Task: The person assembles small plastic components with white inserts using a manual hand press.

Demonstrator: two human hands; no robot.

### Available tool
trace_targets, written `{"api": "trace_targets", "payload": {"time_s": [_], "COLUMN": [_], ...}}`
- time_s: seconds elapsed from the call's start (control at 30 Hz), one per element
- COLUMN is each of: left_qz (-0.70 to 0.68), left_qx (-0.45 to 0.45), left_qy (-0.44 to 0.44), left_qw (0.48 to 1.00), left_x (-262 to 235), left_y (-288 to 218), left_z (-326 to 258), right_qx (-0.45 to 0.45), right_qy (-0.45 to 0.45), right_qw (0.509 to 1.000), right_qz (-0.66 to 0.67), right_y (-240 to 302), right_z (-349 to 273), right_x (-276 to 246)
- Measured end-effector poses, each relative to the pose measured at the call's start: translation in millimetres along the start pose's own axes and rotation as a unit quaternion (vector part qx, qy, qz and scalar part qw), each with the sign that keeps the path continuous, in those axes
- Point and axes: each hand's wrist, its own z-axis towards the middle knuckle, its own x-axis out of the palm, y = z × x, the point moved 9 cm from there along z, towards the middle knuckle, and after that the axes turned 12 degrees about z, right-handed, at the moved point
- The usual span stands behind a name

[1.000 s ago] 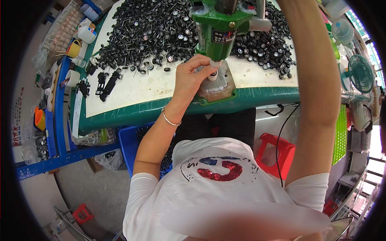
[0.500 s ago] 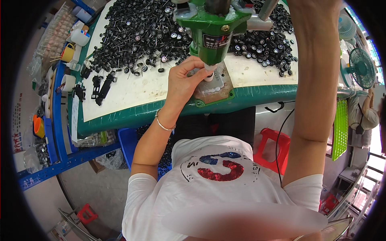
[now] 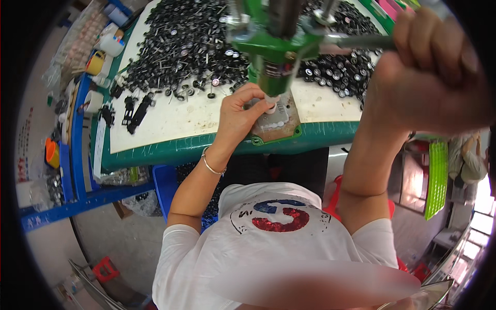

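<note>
A green hand press point(image 3: 275, 77) stands over a metal base plate point(image 3: 274, 123) at the table's front edge. Right under the press's whitish tip, my left hand point(image 3: 238, 116) is closed, thumb and forefinger pinched together beside a small pale piece point(image 3: 270, 109). What the fingertips hold is mostly hidden. At the right my right hand point(image 3: 426, 77), blurred by motion, has its fingers wrapped round the press's metal lever point(image 3: 361, 41). Behind the press lies a big heap of small black wheels point(image 3: 191, 46), some with thin metal axles; more black wheels point(image 3: 330, 75) lie right of it.
Several black toy-car chassis point(image 3: 138, 116) lie at the table's left. Beyond them are a blue rack point(image 3: 77, 150), a yellow mug point(image 3: 95, 63) and white bottles. A blue bin point(image 3: 164, 183) and a red stool point(image 3: 385, 204) stand below the green table edge point(image 3: 175, 157).
My right hand has come down and back toward me with the lever, and now shows in the view. My left hand stays at the press tip. The view has shifted slightly.
</note>
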Motion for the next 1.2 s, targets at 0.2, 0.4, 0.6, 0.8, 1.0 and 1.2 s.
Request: {"api": "trace_targets", "payload": {"time_s": [0.2, 0.4, 0.6, 0.8, 1.0, 1.2], "left_qz": [-0.041, -0.022, -0.184, 0.209, 0.346, 0.321], "left_qx": [0.007, 0.034, -0.011, 0.041, 0.04, 0.069], "left_qy": [-0.012, 0.048, -0.008, -0.103, -0.055, -0.087], "left_qw": [0.999, 0.998, 0.983, 0.971, 0.936, 0.941], "left_x": [2.0, 12.0, -1.7, -103.4, -120.8, -96.1], "left_y": [8.0, -3.9, 16.0, 33.0, 59.4, 44.0], "left_z": [-6.5, -1.3, 5.7, -6.1, -1.4, -3.7], "right_qx": [0.058, 0.166, 0.34, 0.342, 0.467, 0.299], "right_qy": [0.06, -0.036, -0.195, -0.145, 0.107, 0.232], "right_qw": [0.986, 0.96, 0.912, 0.923, 0.826, 0.828], "right_qz": [0.146, 0.223, 0.117, 0.101, -0.298, -0.414], "right_y": [-4.4, -47.8, -137.4, -146.8, -149.0, -143.6], "right_z": [-3.6, 7.2, 9.9, -39.2, -179.7, -228.4], "right_x": [-1.2, -5.8, -15.7, -64.5, -96.6, -63.2]}}
